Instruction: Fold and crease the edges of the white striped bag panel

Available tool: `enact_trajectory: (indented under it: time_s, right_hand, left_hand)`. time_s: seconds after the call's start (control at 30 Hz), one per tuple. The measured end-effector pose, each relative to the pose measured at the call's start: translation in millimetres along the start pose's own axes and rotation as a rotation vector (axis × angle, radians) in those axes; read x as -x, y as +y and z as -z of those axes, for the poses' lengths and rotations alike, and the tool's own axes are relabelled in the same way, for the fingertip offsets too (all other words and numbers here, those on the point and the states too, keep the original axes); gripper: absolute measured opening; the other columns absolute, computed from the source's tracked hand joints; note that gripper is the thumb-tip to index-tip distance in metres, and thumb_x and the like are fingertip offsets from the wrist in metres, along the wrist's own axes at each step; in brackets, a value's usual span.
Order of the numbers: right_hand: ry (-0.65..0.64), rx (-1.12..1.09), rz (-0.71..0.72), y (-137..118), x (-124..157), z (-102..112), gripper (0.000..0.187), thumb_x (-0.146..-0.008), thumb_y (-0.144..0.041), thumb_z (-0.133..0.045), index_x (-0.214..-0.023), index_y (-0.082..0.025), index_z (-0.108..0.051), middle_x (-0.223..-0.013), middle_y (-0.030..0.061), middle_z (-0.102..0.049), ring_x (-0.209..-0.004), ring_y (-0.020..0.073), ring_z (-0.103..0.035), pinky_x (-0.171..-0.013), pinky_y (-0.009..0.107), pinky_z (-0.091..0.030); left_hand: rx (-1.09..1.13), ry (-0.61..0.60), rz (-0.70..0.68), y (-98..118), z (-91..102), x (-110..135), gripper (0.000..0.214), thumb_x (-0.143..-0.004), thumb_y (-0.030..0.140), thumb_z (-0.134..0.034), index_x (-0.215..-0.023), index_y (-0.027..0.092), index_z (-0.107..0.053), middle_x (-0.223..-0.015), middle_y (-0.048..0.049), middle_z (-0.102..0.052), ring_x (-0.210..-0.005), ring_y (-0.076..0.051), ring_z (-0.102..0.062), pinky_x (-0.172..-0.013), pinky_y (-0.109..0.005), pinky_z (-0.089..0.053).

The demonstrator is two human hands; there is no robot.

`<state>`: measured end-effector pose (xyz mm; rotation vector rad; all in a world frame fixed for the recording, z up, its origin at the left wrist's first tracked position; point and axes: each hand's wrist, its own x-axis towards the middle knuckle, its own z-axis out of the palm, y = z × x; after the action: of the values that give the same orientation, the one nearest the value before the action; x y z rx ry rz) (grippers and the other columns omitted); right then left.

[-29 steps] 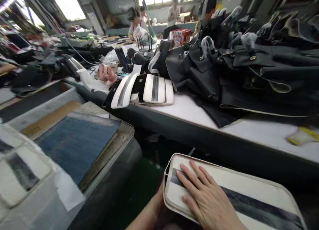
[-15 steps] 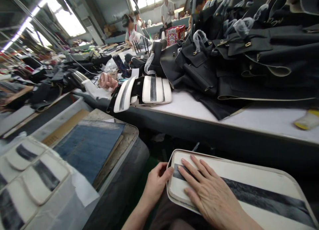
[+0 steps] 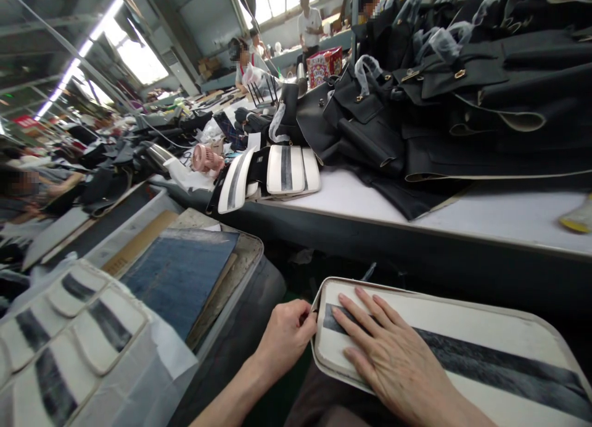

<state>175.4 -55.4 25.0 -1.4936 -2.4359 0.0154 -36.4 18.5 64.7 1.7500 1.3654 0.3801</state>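
A long cream panel (image 3: 472,313) with rounded corners and a dark lengthwise stripe lies across my lap at the lower right. My right hand (image 3: 386,347) rests flat on its left part, fingers spread over the stripe. At the panel's left end, my left hand (image 3: 289,328) is closed in a pinch on the thin edge strip (image 3: 319,297). That strip stands slightly out from the panel near my fingertips. Exactly what lies between thumb and finger is partly hidden.
Smaller striped cream pieces (image 3: 95,328) lie at the left beside a blue board (image 3: 185,270). On the long bench ahead are more striped pieces (image 3: 287,171), a pink fan (image 3: 206,159) and a heap of black bags (image 3: 499,113). Several people work farther back.
My left hand has drawn a little to the left, pulling the edge strip outward from the panel's end. The right hand stays in place. The view has turned slightly left.
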Motion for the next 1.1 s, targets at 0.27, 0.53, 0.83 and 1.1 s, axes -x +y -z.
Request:
enact_trajectory:
  time_s: [0.27, 0.53, 0.83, 1.1]
  right_hand:
    - [-0.031, -0.117, -0.023, -2, -1, -4, 0.058, -0.095, -0.037, -0.047, -0.15, -0.027, -0.029, -0.156, 0.0022, -0.024, -0.146, 0.0275, -0.011, -0.116, 0.05, -0.014]
    - [-0.111, -0.448, -0.164, -1, 1, 26, 0.055, -0.097, -0.044, -0.043, -0.148, -0.028, -0.032, -0.155, -0.0031, -0.027, -0.146, 0.0234, -0.014, -0.121, 0.044, -0.015]
    - [0.432, -1.289, -0.624, 10, -6, 36, 0.036, -0.065, -0.016, -0.062, -0.099, -0.021, -0.069, -0.127, 0.0042, -0.061, -0.116, 0.0217, -0.058, -0.104, 0.035, -0.043]
    - [1.076, -1.201, -0.933, 94, 81, 86, 0.027, -0.082, -0.042, -0.068, -0.093, -0.017, -0.07, -0.093, 0.0065, -0.071, -0.087, 0.0196, -0.066, -0.083, 0.034, -0.053]
  left_hand:
    - [-0.034, 0.054, 0.01, 6, -6.8, 6, 0.034, -0.095, 0.04, -0.045, -0.076, 0.017, -0.061, -0.069, 0.0001, -0.059, -0.062, -0.013, -0.051, -0.056, -0.023, -0.035]
    - [-0.263, 0.132, -0.506, 24, -24.2, -4, 0.021, -0.091, 0.033, -0.055, -0.11, 0.023, -0.055, -0.114, -0.0068, -0.059, -0.108, -0.022, -0.057, -0.093, -0.034, -0.047]
    - [-0.571, 0.005, -0.73, 16, -46.2, -15, 0.062, -0.09, 0.036, -0.055, -0.145, 0.031, -0.028, -0.142, -0.0056, -0.045, -0.127, -0.024, -0.048, -0.099, -0.036, -0.052]
    - [-0.881, -0.275, -0.857, 68, -48.9, -15, 0.048, -0.077, 0.008, -0.048, -0.118, 0.029, -0.059, -0.133, -0.0023, -0.054, -0.117, -0.023, -0.053, -0.092, -0.034, -0.054]
